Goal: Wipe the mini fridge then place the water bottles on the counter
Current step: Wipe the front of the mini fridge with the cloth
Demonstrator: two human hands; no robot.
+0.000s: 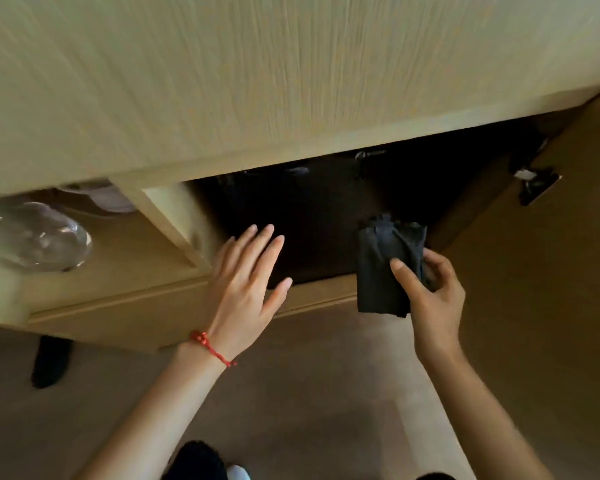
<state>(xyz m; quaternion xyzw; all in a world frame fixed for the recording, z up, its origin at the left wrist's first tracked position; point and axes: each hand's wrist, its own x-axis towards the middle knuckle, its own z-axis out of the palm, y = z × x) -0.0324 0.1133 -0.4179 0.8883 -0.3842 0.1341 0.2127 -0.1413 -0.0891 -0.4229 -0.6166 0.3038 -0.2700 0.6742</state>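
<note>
A black mini fridge point(319, 209) sits in a cabinet recess under the light wood counter point(257, 81). Its front is dark and shows little detail. My left hand point(246, 285), with a red string bracelet on the wrist, is open with fingers spread at the fridge's lower left corner. My right hand point(430, 289) is shut on a folded dark cloth point(385, 268), held in front of the fridge's lower right part. No water bottles are visible.
The wooden cabinet door point(534, 271) stands open at the right, with a metal hinge point(537, 185) on it. An open shelf at the left holds an upturned clear glass point(39, 237) and white crockery point(108, 199). Brown floor lies below, with dark footwear point(51, 362).
</note>
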